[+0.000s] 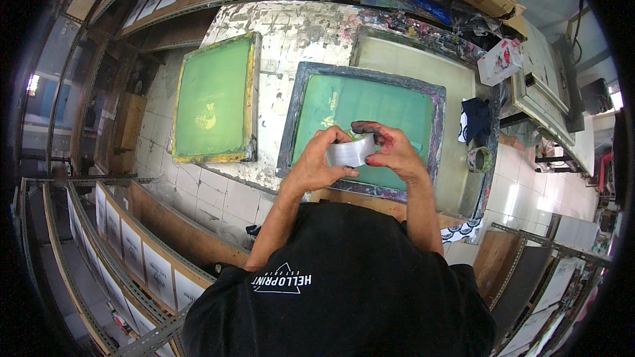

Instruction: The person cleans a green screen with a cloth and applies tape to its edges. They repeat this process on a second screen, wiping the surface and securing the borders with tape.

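A roll of shiny silver-grey tape [350,153] is held up between my two hands. My left hand [319,164] grips its left side, fingers curled over the top and thumb below. My right hand [399,152] closes on its right side; the fingers carry dark and red ink stains. Just under them lies a screen-printing frame [286,133] with a dark ink-stained border and green mesh. Pale markings show on that mesh. Part of it is hidden by my hands and the tape.
Another green screen with a yellowed frame [254,102] rests at the table's left. A larger pale screen [456,86] lies partly under the middle one. A white container [501,61], dark cloth [474,119] and stained tub [479,159] sit right. Shelving [149,258] stands lower left.
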Available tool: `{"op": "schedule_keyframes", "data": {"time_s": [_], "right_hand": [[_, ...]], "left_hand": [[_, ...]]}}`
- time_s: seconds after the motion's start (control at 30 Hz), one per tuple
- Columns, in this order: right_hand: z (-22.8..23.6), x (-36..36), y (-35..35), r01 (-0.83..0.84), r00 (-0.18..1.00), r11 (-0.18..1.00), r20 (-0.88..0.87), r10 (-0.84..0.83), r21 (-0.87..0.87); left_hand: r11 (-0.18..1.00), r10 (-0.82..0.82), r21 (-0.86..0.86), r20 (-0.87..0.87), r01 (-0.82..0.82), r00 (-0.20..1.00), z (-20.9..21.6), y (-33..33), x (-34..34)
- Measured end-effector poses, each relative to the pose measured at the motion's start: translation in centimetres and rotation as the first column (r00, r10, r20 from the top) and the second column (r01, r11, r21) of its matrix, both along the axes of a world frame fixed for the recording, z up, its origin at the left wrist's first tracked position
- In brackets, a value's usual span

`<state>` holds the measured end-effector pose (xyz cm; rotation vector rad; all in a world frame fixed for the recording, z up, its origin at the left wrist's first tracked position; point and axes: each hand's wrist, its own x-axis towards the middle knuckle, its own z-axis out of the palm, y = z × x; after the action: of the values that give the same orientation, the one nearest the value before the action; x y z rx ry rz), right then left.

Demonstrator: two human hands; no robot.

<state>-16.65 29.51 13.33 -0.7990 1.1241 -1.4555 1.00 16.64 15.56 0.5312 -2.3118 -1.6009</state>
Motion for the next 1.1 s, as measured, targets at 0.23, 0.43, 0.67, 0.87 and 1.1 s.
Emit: {"op": "schedule_keyframes", "data": {"time_s": [0.23, 0.43, 0.67, 0.87, 1.1], "right_hand": [[0.2, 0.4, -0.4, 0.071, 0.994, 0.997, -0.088, -0.068, 0.035], [0.7, 0.5, -0.3, 0.081, 0.993, 0.996, -0.087, -0.078, 0.033], [0.5, 0.5, -0.1, 0.094, 0.993, 0.995, -0.076, -0.092, 0.025], [0.9, 0.5, -0.2, 0.096, 0.992, 0.995, -0.084, -0.095, 0.007], [1.1, 0.5, -0.3, 0.089, 0.991, 0.996, -0.102, -0.089, -0.006]], "left_hand": [[0.998, 0.035, -0.043, -0.016, -0.036, 0.999, 0.5, 0.4, -0.1], [0.999, 0.036, -0.025, -0.02, -0.036, 0.999, 0.3, 0.4, -0.1], [0.999, 0.044, -0.004, -0.036, -0.044, 0.998, -0.1, 0.6, -0.2], [0.999, 0.039, -0.015, -0.065, -0.04, 0.997, -0.2, 0.5, -0.3], [0.999, 0.039, 0.003, -0.085, -0.039, 0.996, -0.5, 0.4, -0.2]]}}
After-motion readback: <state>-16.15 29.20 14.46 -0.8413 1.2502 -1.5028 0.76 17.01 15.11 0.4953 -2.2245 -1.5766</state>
